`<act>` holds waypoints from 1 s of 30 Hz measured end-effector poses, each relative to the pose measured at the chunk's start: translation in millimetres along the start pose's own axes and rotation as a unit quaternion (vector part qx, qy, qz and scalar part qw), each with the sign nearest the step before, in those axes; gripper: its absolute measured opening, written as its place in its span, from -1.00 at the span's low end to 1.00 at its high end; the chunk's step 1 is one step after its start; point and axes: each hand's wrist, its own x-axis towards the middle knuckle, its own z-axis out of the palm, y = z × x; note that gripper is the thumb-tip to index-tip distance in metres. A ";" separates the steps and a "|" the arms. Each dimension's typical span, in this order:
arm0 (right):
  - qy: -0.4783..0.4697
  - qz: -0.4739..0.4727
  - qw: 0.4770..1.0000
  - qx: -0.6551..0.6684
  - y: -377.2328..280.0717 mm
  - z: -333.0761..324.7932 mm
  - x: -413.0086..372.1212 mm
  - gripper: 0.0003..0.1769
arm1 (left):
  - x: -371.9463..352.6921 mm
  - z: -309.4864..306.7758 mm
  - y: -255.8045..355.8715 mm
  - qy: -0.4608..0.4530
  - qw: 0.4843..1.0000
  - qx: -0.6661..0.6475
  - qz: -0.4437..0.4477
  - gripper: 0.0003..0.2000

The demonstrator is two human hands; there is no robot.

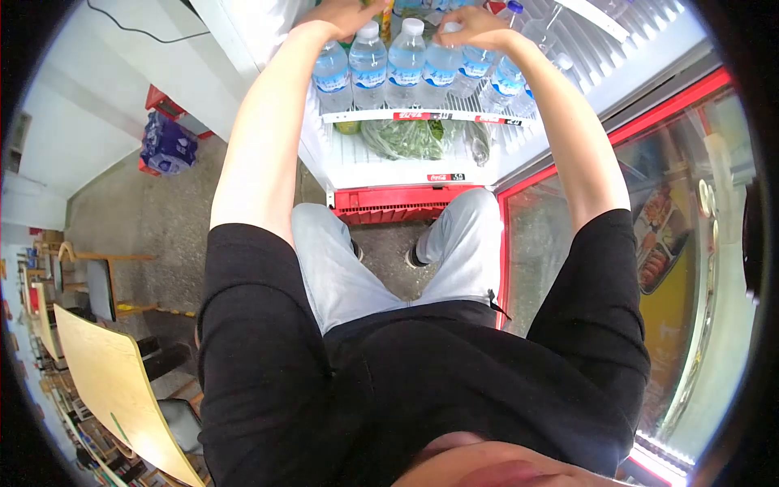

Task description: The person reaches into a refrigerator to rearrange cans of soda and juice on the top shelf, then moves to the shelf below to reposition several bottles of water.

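Both my arms reach into a lit fridge, over a front row of clear water bottles [368,69] with blue labels and white caps. My left hand [347,18] is at the top edge of view, above the leftmost bottle [331,77]. Its fingers curl beside a yellow-orange item [385,26]; what they hold is hidden. My right hand [475,29] is closed at the cap of a water bottle [441,69] in the same row. More water bottles [503,81] stand right of it, one with a dark blue cap [514,7].
Below the wire shelf [381,116], leafy greens in clear plastic [406,138] lie on the fridge floor. The red-edged glass door [552,219] stands open at right. Purple-wrapped packs [169,144] sit on the floor at left, with a wooden tabletop [109,381] nearer.
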 end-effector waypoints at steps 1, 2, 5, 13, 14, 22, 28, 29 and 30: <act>-0.009 0.005 1.000 0.003 -4.3 -2.7 -3.6 -0.24 | -8.9 -7.2 6.1 -0.029 1.000 -0.009 -0.006 0.07; -0.014 0.012 1.000 0.007 -8.1 -5.6 -7.1 -0.23 | -11.5 -13.1 12.5 -0.058 0.998 -0.015 -0.010 0.06; -0.023 0.037 0.999 0.030 -25.2 -11.6 -15.3 -0.18 | 10.2 9.6 -5.3 0.019 0.996 -0.022 0.086 -0.05; 0.078 0.054 0.995 -0.005 2.7 -8.1 8.4 -0.19 | -1.8 -1.8 -0.6 -0.009 0.997 -0.021 0.075 -0.03; 0.083 0.065 0.994 -0.035 9.6 -7.8 13.8 -0.21 | -1.3 -0.6 -0.4 0.005 0.997 -0.020 0.077 -0.03; 0.114 0.112 0.980 -0.121 43.3 37.5 31.4 -0.39 | 2.0 7.7 0.1 0.013 0.997 -0.048 0.053 -0.07; 0.024 0.075 0.985 -0.153 33.8 26.6 35.4 -0.47 | -0.8 3.6 -3.0 0.012 0.997 -0.037 0.061 -0.07; 0.014 0.073 0.984 -0.163 35.9 26.6 35.5 -0.48 | -1.4 3.6 -3.0 0.010 0.997 -0.035 0.064 -0.07; 0.004 0.071 0.982 -0.173 37.8 26.2 35.6 -0.48 | -1.7 2.7 -2.8 0.008 0.997 -0.032 0.067 -0.07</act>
